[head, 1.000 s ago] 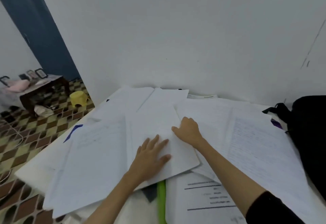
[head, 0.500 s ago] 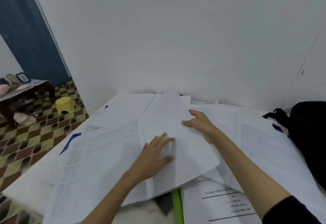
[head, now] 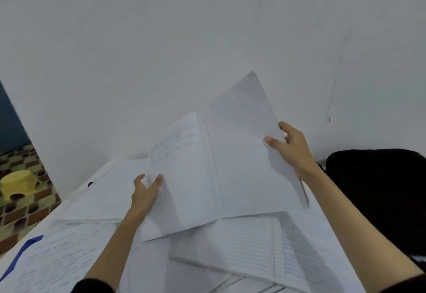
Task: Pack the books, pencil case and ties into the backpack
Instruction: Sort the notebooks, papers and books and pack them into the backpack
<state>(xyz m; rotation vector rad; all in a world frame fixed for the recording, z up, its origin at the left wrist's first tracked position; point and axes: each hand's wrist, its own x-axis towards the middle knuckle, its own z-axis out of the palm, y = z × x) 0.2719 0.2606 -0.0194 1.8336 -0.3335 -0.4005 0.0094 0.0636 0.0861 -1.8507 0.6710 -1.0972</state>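
Right hand (head: 292,148) grips the open book's (head: 230,172) right edge; left hand (head: 145,192) pinches its left page.

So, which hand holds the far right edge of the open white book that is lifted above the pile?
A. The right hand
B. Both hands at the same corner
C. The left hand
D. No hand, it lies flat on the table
A: the right hand pinches the right edge of the open white book, while the left hand supports its left side.
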